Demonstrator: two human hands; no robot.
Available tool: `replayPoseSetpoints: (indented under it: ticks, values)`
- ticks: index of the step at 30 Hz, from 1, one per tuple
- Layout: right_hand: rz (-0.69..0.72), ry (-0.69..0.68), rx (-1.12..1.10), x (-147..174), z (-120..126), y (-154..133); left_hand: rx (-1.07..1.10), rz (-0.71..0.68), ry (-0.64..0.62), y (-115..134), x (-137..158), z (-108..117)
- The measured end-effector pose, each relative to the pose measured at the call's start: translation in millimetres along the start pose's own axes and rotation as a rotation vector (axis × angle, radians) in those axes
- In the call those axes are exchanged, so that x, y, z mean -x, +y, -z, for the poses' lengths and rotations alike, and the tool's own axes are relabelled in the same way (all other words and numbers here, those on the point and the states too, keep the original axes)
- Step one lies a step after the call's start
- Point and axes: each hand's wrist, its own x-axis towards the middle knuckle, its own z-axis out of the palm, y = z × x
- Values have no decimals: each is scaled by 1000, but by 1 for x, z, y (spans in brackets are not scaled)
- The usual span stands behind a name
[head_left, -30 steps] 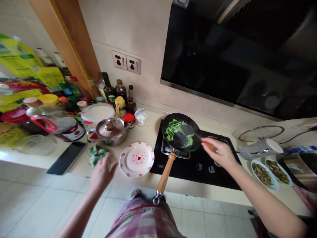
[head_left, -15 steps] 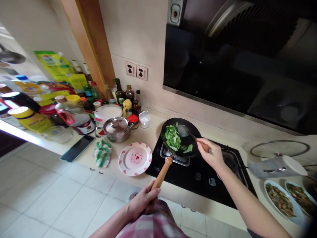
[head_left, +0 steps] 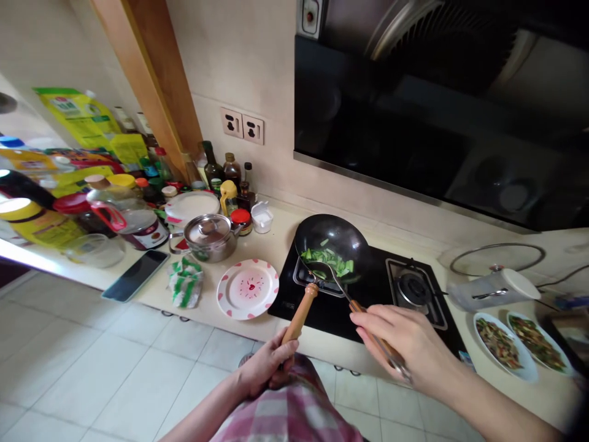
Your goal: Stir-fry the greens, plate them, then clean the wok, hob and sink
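Observation:
My left hand (head_left: 271, 362) is wrapped round the wooden handle of a black wok (head_left: 338, 236), which sits over the left burner. In my right hand (head_left: 400, 344) is the wooden handle of a metal ladle (head_left: 338, 282); its bowl is at the near rim of the wok. Chopped green leaves (head_left: 334, 263) lie in the near part of the wok. Left of the stove stands a white plate (head_left: 248, 290) with pink patches round its rim and a red heart in the middle.
A green-striped cloth (head_left: 185, 282), a phone (head_left: 135, 275) and a lidded steel pot (head_left: 210, 238) are on the counter at left, before several bottles. Two dishes of cooked food (head_left: 505, 347) stand right of the gas stove (head_left: 453, 334). The range hood (head_left: 391, 141) hangs above.
My right hand has drawn the ladle toward me, from the far side of the wok to its near rim. The greens now lie nearer the front. My left hand keeps its hold.

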Motion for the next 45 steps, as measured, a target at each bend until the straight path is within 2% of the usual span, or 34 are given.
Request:
replayPoseSetpoints:
  ticks: [2,4,7,10,12,14,15,17,20,23,25,27,29,31,33,35,36,38,41,43,45]
  values:
    - [-83,-32,-7,-11,-11,8,-19,0,0,0,0,0]
    - [-225,13,-37,-22,-18,33,-43,-1,17,-1,2,-1]
    - [-566,167,-93,-33,-5,84,-75,-22,78,-2,7,-1]
    - [-917,226,-166,-45,10,121,-89,-83,84,-3,13,0]
    - [-1098,297,-319,-53,3,131,-108,-109,62,-3,15,1]
    - [-1192,408,-529,-60,-16,129,-136,-106,54,-2,16,2]
    - [-1192,441,-617,-62,-25,125,-153,-99,48,-2,16,2]
    - [-1085,419,-663,-63,-37,117,-177,-95,22,-1,16,3]
    - [-802,318,-403,-59,-38,110,-205,-101,-25,1,14,3]
    - [-555,300,-98,-58,-49,111,-224,-99,-33,2,14,2]
    - [-401,267,-31,-56,-67,109,-232,-105,-28,3,13,2]
    - [-235,174,-24,-50,-82,102,-234,-108,-27,2,13,3]
    - [-67,52,-11,-40,-79,86,-238,-105,-37,0,11,5]
    - [31,-13,16,-28,-56,64,-241,-105,-47,-2,9,8]
    - [45,-28,7,-20,-20,39,-251,-96,-48,-2,9,10]
    - [2,-61,-39,-18,8,16,-256,-80,-53,-1,9,11]
    - [-29,-82,-59,-20,15,7,-259,-76,-54,-1,9,11]
    - [-96,-103,-68,-25,12,0,-269,-88,-56,0,10,12]
    - [-240,-47,-49,-32,-7,23,-270,-109,-55,-1,10,13]
    - [-416,43,-72,-33,-10,56,-262,-104,-58,-2,10,14]
    - [-641,149,-111,-34,-3,93,-260,-95,-62,-1,10,15]
